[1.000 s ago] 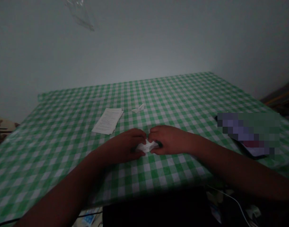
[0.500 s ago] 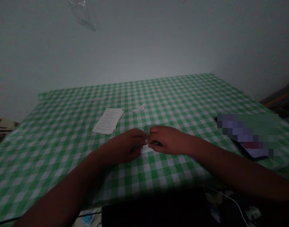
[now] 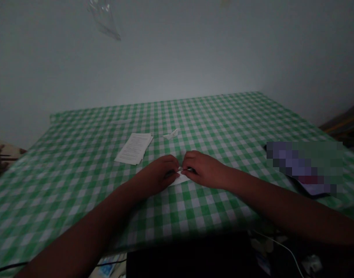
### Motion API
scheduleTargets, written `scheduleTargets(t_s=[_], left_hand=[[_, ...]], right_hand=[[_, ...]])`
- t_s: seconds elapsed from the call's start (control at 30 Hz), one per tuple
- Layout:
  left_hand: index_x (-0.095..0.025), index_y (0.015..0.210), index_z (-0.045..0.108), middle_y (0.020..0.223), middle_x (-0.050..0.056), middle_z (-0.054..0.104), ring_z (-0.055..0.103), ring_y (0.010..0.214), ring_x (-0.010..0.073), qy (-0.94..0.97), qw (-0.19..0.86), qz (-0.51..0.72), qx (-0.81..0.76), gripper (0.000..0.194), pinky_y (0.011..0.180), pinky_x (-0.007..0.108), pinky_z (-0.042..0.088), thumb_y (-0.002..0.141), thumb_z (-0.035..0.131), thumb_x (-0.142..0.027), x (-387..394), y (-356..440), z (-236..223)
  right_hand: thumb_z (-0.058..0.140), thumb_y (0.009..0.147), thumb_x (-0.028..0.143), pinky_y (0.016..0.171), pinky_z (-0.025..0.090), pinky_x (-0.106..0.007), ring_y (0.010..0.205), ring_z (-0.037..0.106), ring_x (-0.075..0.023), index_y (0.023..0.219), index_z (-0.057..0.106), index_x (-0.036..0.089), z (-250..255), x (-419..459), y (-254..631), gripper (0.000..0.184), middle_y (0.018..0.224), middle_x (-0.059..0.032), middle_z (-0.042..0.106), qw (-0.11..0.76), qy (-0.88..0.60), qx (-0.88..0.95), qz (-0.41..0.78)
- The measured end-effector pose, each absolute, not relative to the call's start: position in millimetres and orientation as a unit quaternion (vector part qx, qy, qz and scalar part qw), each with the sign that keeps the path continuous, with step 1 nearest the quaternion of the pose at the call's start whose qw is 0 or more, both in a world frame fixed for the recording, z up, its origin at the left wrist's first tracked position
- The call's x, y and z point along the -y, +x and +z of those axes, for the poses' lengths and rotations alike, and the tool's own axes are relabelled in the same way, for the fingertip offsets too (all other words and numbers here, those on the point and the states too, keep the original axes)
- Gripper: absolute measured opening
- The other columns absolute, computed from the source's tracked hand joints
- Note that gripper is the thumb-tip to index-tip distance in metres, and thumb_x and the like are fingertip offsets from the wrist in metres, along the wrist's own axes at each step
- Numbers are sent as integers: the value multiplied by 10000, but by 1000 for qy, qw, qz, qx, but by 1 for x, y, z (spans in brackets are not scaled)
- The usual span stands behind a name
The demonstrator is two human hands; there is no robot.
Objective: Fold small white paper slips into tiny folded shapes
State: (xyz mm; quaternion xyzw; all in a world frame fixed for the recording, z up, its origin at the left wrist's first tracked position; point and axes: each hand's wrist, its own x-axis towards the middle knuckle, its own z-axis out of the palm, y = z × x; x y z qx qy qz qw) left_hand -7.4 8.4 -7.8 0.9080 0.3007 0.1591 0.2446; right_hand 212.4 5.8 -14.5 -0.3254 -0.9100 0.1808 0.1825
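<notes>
A small white piece of paper point(image 3: 180, 178) lies at the front middle of the table, partly hidden under my fingers. My left hand point(image 3: 162, 173) pinches its left part, thumb toward me and fingers on the far side. From the right, my right hand point(image 3: 198, 168) pinches the same paper, its fingertips almost touching those of the left. Beyond the hands sits a small folded paper boat point(image 3: 171, 134). A stack of printed paper sheets point(image 3: 133, 148) rests to the left of it.
A green and white checked tablecloth point(image 3: 223, 127) covers the table. At the right lies a dark-edged device, partly blurred out, with a lit screen point(image 3: 298, 166). A clear plastic bag point(image 3: 104, 19) hangs on the wall behind. Cables run below the table's front edge.
The fingers of both hands have drawn in on the paper and shifted along it. More of its near edge now shows flat under the thumbs. The view has tilted slightly.
</notes>
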Motion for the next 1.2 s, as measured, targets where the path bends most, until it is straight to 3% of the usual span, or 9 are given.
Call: scheduleTargets(t_s=[0.2, 0.33, 0.43, 0.7, 0.97, 1.2], left_hand=[[-185, 899, 627, 1000, 59, 631, 607, 939, 181, 887, 222, 189, -358, 85, 876, 361, 517, 916, 547, -209, -13, -7, -11], [-195, 908, 641, 1027, 56, 661, 595, 1008, 218, 868, 155, 228, -414, 81, 944, 436, 489, 889, 606, -265, -19, -10, -19], [-199, 899, 652, 1010, 52, 680, 597, 1014, 225, 861, 129, 243, -428, 76, 963, 459, 469, 880, 622, -266, -24, -12, -24], [-185, 919, 640, 1011, 63, 680, 601, 998, 223, 855, 127, 245, -439, 90, 942, 435, 475, 880, 640, -266, -27, -13, -27], [-200, 1036, 620, 1069, 61, 659, 577, 1050, 234, 863, 138, 200, -443, 150, 967, 446, 463, 898, 590, -252, -27, -18, -21], [-199, 1069, 646, 1149, 65, 621, 565, 1108, 203, 899, 184, 187, -351, 178, 1011, 394, 458, 932, 533, -216, -31, -28, -15]], right_hand=[[545, 937, 271, 849, 455, -365, 944, 527, -217, 955, 607, 145, -19, -9, 212, 141, 965, -92, 581, 237, -367, 890, 128], [477, 949, 210, 883, 444, -416, 986, 514, -246, 1004, 615, 149, -11, -4, 210, 161, 1020, -113, 608, 255, -345, 900, 72], [438, 960, 184, 943, 440, -439, 1048, 529, -250, 1101, 623, 143, -9, 3, 207, 237, 1116, -122, 627, 221, -309, 923, 60], [485, 967, 315, 1095, 374, -471, 1278, 476, -284, 1361, 501, 87, -17, 13, 205, 456, 1362, -174, 552, 145, -312, 938, 54], [472, 970, 331, 1103, 371, -474, 1276, 477, -294, 1374, 496, 48, -18, 14, 204, 493, 1376, -193, 543, 136, -322, 935, 54], [458, 977, 324, 1111, 362, -455, 1261, 501, -283, 1348, 533, 66, -16, 15, 204, 458, 1368, -170, 565, 136, -335, 931, 45]])
